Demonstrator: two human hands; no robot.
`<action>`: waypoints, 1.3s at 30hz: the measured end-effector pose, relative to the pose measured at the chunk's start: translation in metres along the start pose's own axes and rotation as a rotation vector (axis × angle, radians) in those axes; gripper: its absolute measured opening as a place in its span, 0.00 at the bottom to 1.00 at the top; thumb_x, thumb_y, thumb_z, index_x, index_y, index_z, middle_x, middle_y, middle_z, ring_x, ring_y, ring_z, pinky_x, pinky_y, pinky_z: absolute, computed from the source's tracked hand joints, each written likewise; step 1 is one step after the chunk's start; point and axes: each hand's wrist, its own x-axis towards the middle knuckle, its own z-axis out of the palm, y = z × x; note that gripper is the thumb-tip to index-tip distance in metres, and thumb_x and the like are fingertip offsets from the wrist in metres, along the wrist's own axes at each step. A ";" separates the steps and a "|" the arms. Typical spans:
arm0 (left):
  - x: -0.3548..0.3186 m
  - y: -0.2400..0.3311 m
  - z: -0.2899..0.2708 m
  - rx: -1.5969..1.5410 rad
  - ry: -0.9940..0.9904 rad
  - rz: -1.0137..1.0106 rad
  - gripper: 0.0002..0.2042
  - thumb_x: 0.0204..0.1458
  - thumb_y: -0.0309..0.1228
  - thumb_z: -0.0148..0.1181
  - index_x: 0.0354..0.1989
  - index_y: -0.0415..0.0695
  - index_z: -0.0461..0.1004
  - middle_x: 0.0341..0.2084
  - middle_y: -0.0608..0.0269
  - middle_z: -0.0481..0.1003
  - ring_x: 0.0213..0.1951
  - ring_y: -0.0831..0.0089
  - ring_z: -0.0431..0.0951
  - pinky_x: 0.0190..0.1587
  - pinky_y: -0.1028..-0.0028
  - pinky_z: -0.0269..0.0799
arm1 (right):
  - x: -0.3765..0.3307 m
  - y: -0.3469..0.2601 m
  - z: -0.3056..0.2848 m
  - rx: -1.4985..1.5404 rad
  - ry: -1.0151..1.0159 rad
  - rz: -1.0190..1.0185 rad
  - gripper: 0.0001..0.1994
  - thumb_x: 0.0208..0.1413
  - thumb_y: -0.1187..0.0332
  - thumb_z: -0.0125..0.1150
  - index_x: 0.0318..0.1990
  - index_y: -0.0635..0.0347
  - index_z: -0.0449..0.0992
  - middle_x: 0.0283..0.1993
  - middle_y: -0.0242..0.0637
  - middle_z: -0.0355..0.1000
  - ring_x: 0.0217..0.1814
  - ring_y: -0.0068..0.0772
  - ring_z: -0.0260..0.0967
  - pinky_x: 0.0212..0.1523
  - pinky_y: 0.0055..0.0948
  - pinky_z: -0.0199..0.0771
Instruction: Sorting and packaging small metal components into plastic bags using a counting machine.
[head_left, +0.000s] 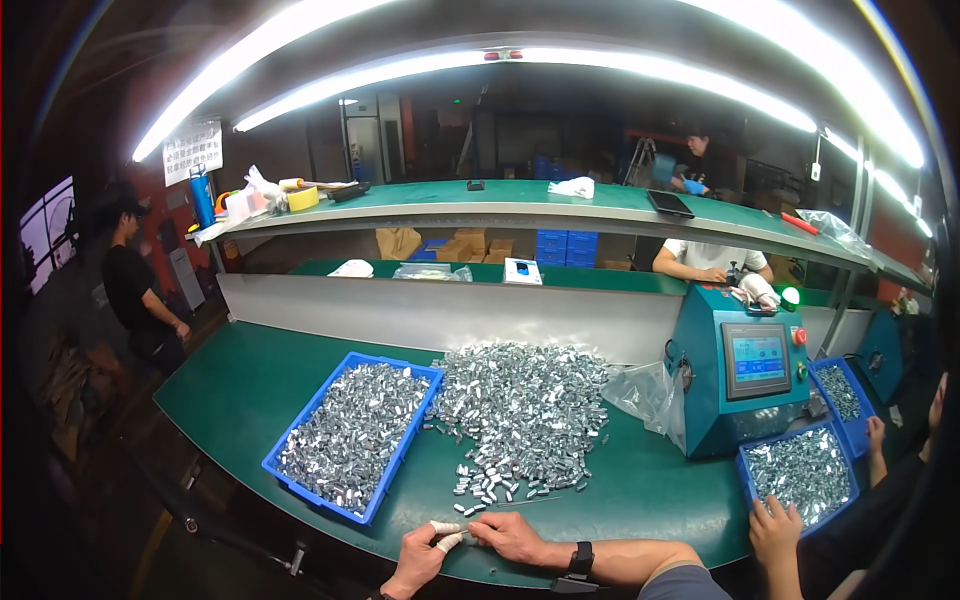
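At the table's front edge my left hand (420, 557), with white coverings on its thumb and finger, is closed in a pinch. Its fingertips meet those of my right hand (508, 538), also pinched, below a dark wrist strap. What lies between the fingertips is too small to make out. Just beyond them spreads a large heap of small silvery metal parts (525, 405), with loose pieces at its near end. A thin rod (530, 500) lies beside those pieces. Left of the heap, a blue tray (272, 462) is filled with similar metal parts (352, 435).
A teal machine (700, 345) with a screen stands right of the heap, a clear plastic bag (645, 395) against it. Another person's hand (777, 530) touches a second filled blue tray (752, 490). A green shelf (400, 200) spans above; people stand farther back and left.
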 end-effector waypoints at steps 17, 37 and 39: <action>0.003 0.040 -0.002 -0.049 -0.081 -0.066 0.07 0.57 0.25 0.64 0.43 0.39 0.81 0.36 0.55 0.83 0.38 0.69 0.81 0.44 0.70 0.75 | -0.002 -0.008 0.001 -0.055 0.042 -0.099 0.15 0.67 0.58 0.57 0.37 0.62 0.78 0.25 0.34 0.72 0.28 0.24 0.65 0.33 0.29 0.68; 0.001 -0.001 -0.003 0.017 -0.005 -0.010 0.08 0.56 0.26 0.68 0.42 0.37 0.82 0.35 0.56 0.82 0.37 0.71 0.82 0.41 0.73 0.76 | -0.001 -0.011 0.002 -0.037 0.017 -0.039 0.12 0.66 0.64 0.59 0.35 0.64 0.81 0.26 0.31 0.76 0.28 0.18 0.69 0.30 0.24 0.69; 0.001 -0.004 -0.002 0.022 -0.002 0.000 0.08 0.56 0.26 0.68 0.42 0.37 0.81 0.35 0.56 0.82 0.37 0.71 0.82 0.41 0.73 0.76 | -0.002 -0.013 0.002 -0.017 0.021 -0.030 0.13 0.67 0.64 0.59 0.35 0.64 0.80 0.25 0.31 0.76 0.28 0.18 0.69 0.30 0.24 0.69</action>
